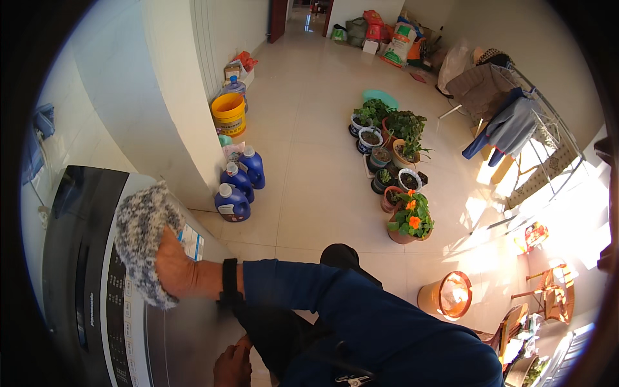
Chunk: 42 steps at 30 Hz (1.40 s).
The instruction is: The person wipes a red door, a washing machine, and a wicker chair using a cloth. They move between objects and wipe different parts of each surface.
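A fluffy grey-and-white cloth (147,242) lies against the front edge and control panel of a top-loading washing machine (184,335) with a dark lid. My right hand (177,264) presses on it, palm down, its fingers hidden in the pile. The right arm has a dark blue sleeve and a black wristband, and reaches across from the lower right. Low in the picture my left hand (232,366) is beside the machine's front panel, fingers curled together. Whether anything is inside those fingers is hidden.
Blue detergent bottles (233,202) stand beside the wall pillar, with a yellow bucket (229,115) behind. Several potted plants (400,164) occupy the tiled floor ahead. At the right are a drying rack (548,142) with clothes, an orange-brown bin (445,295) and a wooden chair (556,293).
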Motion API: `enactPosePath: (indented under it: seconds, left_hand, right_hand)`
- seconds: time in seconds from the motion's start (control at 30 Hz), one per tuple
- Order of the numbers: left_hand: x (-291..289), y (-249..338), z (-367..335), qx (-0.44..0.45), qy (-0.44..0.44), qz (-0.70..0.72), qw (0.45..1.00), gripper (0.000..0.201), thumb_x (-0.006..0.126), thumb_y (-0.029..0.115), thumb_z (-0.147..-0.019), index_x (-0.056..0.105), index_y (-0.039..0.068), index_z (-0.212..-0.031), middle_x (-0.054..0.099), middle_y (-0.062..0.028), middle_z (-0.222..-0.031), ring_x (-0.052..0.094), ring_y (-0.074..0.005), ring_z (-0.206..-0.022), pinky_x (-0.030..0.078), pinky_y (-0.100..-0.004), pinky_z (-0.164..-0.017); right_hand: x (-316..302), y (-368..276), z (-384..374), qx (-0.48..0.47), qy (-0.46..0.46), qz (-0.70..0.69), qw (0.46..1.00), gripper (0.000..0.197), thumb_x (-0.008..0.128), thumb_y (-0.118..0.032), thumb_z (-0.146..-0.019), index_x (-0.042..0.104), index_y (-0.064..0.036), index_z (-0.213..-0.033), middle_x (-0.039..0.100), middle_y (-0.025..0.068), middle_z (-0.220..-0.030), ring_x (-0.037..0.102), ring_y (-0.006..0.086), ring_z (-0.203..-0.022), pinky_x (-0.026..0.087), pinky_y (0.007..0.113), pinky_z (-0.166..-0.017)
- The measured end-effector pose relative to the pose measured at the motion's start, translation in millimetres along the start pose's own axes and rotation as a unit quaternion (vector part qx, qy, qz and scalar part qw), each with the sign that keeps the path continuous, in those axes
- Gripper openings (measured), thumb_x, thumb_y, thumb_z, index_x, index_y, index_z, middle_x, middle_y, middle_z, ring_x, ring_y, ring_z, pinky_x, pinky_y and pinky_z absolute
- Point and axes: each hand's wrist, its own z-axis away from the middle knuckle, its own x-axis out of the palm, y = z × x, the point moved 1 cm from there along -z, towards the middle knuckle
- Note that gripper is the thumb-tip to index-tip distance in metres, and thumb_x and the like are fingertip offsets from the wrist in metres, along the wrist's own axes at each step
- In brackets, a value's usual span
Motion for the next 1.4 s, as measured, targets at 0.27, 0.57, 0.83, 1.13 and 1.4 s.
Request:
enactPosePath:
  seconds: [0.27, 0.57, 0.83, 1.13, 1.4]
  left_hand:
    - [3, 8, 10, 0.053, 0.038, 0.001, 0.998, 0.049, 0.057, 0.011, -0.091, 0.057, 0.022, -0.138, 0.065, -0.0158, -0.11, 0.064, -0.0389, -0.104, 0.054, -0.0439, -0.089]
    - [19, -32, -2, -0.003, -0.022, 0.114, 0.993, 0.052, 0.056, 0.006, -0.091, 0.055, 0.022, -0.14, 0.065, -0.0156, -0.103, 0.065, -0.0379, -0.096, 0.054, -0.0431, -0.085]
    - [45, -66, -6, 0.109, 0.101, 0.021, 0.989, 0.049, 0.06, 0.005, -0.086, 0.054, 0.011, -0.134, 0.067, -0.0166, -0.112, 0.066, -0.0415, -0.092, 0.053, -0.0512, -0.079]
    - [54, -74, -6, 0.101, 0.081, 0.009, 0.992, 0.051, 0.062, 0.009, -0.083, 0.056, 0.006, -0.133, 0.064, -0.0163, -0.125, 0.065, -0.0428, -0.094, 0.052, -0.0508, -0.086]
    - [51, -70, -4, 0.059, 0.032, -0.029, 0.997, 0.058, 0.059, 0.012, -0.09, 0.045, 0.016, -0.146, 0.064, -0.0142, -0.128, 0.065, -0.0421, -0.104, 0.053, -0.0493, -0.092]
  right_hand:
    - [-13, -5, -19, -0.305, -0.301, 0.232, 0.873, 0.027, 0.064, -0.023, -0.076, 0.075, -0.0004, -0.088, 0.072, 0.0258, -0.1, 0.067, 0.0416, -0.1, 0.039, 0.061, -0.109]
    - [-21, 38, -151, -0.167, -0.361, 0.482, 0.781, 0.015, 0.07, -0.023, -0.071, 0.078, -0.0098, -0.072, 0.072, 0.0148, -0.078, 0.069, 0.0374, -0.076, 0.051, 0.056, -0.072]
    - [-10, -18, -144, -0.23, -0.505, 0.514, 0.654, 0.021, 0.068, -0.028, -0.074, 0.081, -0.0142, -0.084, 0.076, 0.0114, -0.101, 0.066, 0.0352, -0.106, 0.043, 0.06, -0.09]
    - [19, -83, -55, -0.317, -0.452, 0.222, 0.804, 0.038, 0.064, -0.025, -0.08, 0.072, -0.0041, -0.11, 0.069, 0.018, -0.121, 0.06, 0.0381, -0.12, 0.04, 0.051, -0.111]
    - [33, -98, -36, -0.312, -0.464, 0.086, 0.825, 0.048, 0.065, -0.022, -0.077, 0.069, -0.001, -0.12, 0.067, 0.0205, -0.127, 0.058, 0.0369, -0.126, 0.032, 0.053, -0.118]
